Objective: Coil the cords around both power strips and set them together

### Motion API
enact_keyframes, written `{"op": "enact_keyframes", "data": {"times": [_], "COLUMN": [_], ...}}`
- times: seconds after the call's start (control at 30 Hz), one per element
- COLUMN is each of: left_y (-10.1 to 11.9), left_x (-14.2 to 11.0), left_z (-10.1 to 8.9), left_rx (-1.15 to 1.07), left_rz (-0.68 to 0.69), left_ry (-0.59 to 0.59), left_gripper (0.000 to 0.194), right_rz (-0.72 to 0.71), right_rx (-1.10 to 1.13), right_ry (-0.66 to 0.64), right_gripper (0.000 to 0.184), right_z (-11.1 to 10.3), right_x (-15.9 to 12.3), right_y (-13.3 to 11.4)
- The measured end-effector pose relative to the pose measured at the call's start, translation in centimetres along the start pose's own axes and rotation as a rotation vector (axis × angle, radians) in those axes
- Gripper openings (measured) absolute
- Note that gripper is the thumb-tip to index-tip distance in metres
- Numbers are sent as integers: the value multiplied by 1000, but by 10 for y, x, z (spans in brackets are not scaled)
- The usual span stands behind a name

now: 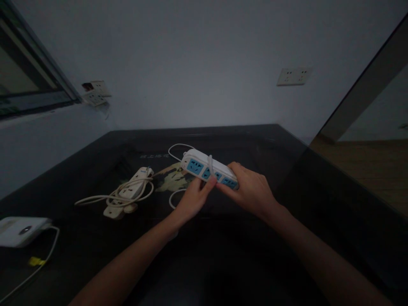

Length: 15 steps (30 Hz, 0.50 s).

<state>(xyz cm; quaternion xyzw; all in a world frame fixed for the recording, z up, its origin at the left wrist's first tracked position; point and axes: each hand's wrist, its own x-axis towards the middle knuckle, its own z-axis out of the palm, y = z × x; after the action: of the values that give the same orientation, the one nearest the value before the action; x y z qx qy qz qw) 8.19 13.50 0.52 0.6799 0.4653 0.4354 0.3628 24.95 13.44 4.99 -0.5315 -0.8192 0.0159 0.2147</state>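
Strip (pixel 219 167) is held tilted over bench (pixel 318 191): middle pinched by left hand (pixel 194 197) just below wrapped cord (pixel 210 163), right end clasped by right hand (pixel 251 187), apparently so its weight is shared.

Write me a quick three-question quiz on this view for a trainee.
1. True or false: the left hand and right hand both touch the blue-socketed power strip.
2. In the picture, the cord-wrapped power strip lies: A) right of both hands; B) left of both hands; C) between them.
3. What colour is the small tag near the white device's cable?

Key: 1 true; 2 B; 3 yellow.
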Motion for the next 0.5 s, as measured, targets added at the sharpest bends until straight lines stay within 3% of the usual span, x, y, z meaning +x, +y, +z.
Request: {"op": "enact_keyframes", "data": {"times": [0.27,0.5], "left_y": [-10,-3], "left_x": [2,11], "left_z": [-16,-29], "left_rx": [648,789], "left_rz": [237,165], "left_ry": [-237,-181], "left_gripper": [34,30], "right_rz": [22,13], "right_rx": [373,508], "right_ry": [-72,-45], "right_gripper": [40,38], "right_z": [-15,-32], "right_x": [0,-1], "right_y": [6,9]}}
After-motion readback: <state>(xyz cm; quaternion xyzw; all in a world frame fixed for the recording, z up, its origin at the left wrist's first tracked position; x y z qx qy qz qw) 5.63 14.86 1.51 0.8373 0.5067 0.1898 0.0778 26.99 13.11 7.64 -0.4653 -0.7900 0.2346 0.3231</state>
